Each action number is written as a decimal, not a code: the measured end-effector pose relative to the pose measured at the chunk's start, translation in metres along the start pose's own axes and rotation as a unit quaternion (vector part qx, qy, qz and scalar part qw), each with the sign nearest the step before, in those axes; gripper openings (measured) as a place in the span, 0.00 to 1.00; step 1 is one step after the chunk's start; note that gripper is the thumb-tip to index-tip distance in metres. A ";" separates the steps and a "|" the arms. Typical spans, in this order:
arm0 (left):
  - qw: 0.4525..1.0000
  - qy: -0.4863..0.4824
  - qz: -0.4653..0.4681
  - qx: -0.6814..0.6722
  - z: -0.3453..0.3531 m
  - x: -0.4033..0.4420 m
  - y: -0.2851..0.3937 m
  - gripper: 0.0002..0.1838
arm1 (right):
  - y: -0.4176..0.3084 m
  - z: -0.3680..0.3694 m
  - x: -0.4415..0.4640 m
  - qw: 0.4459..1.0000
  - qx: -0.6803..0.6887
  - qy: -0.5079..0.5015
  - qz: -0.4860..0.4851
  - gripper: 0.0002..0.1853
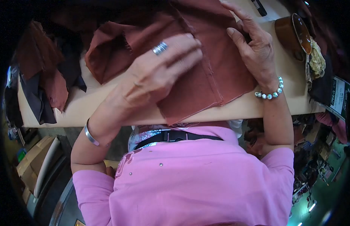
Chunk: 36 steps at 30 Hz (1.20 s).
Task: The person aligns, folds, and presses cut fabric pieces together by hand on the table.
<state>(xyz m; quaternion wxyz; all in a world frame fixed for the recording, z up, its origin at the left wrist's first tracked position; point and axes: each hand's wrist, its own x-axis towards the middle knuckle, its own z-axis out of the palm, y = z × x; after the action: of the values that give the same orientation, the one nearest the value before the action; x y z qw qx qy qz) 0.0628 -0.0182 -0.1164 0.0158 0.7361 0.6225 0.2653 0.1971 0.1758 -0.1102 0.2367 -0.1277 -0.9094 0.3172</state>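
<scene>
Seam work: left hand (156, 71) is passing over the seam (210, 75) of the reddish-brown woven cloth (231, 64); looks like handling or smoothing.
Left hand: blurring, fingers bending close together; can't tell if pinching.
Right hand (257, 49): lying along the cloth's right side, thumb and fingers spreading apart.
Handling: judging by the loose layers, flatness is calling for light, even pressure beside the seam.
Cloth: lying on the pale, smooth surface (88, 103), corner reaching the front edge; matte, creasing, edges fraying.
Scraps: rust and dark pieces (56, 90) are draping at left, ragged, irregular.
Right side: glossy brown round cup (284, 32) is sitting beside a crumpled cream ruffled piece (318, 62).
</scene>
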 end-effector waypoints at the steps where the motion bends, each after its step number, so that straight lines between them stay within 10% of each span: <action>1: 0.999 0.023 -0.024 0.039 0.004 -0.002 -0.003 0.23 | 0.001 0.000 0.001 1.000 0.003 -0.005 0.003 0.29; 4: 0.994 0.033 -0.029 0.104 0.005 0.000 -0.005 0.21 | -0.028 -0.018 0.019 0.986 -0.052 -0.076 0.142 0.29; 13: 0.992 0.003 0.041 0.118 -0.002 0.000 -0.004 0.22 | 0.008 0.007 0.021 0.999 -0.019 -0.011 -0.033 0.27; 24: 0.988 0.026 -0.033 0.150 0.007 0.000 -0.002 0.23 | -0.039 0.003 0.004 0.894 -0.400 -0.113 -0.166 0.43; 31: 0.986 0.016 -0.027 0.165 0.003 -0.001 0.000 0.21 | -0.035 -0.021 -0.049 0.935 -0.247 -0.248 -0.051 0.52; 36: 0.989 0.013 -0.016 0.147 -0.001 0.002 0.001 0.22 | -0.016 -0.011 -0.023 0.987 -0.119 -0.083 -0.066 0.37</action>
<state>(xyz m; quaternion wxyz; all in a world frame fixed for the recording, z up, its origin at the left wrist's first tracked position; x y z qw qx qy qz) 0.0635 -0.0173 -0.1145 -0.0963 0.7173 0.6662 0.1801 0.2209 0.1606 -0.1004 0.1641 -0.0675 -0.9635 0.2003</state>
